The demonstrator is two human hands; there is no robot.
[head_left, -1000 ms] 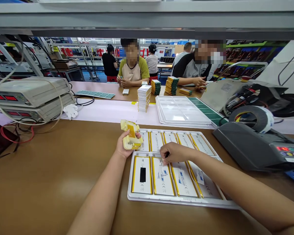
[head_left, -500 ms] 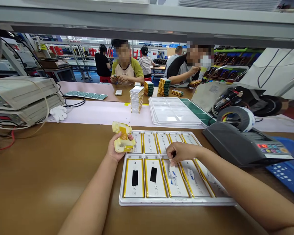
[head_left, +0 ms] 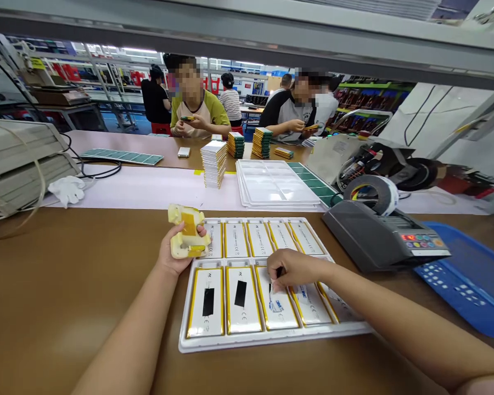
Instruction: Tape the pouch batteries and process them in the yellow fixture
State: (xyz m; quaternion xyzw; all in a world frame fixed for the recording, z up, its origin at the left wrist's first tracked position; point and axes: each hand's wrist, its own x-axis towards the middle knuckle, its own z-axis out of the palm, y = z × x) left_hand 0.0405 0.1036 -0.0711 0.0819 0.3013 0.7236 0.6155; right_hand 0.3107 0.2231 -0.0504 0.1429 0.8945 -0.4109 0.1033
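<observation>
A cream plastic holder [head_left: 183,248] with amber tape on it is gripped in my left hand [head_left: 173,258], over the left edge of a white tray [head_left: 271,336]. Flat white battery packs with yellow edges lie in the tray's pockets. My right hand [head_left: 292,269] pinches a white release liner [head_left: 276,303] with blue print, on the third pack [head_left: 286,321] of the near row. Part of that liner is lifted, and a sliver of black shows beside it. Black tape pieces [head_left: 208,302] sit on the two near packs to the left. Printed liners cover tape on packs farther right.
A grey tape dispenser [head_left: 379,236] and a blue basket [head_left: 477,312] stand at right. White trays [head_left: 278,186] and a battery stack [head_left: 214,164] are beyond my tray. A white glove [head_left: 68,190] lies at left. Two co-workers sit opposite; a shelf beam [head_left: 230,38] crosses above.
My view has turned slightly right, so everything sits farther left. The liner under my right fingers has peeled a little more, baring black at its edge. My left hand keeps the holder.
</observation>
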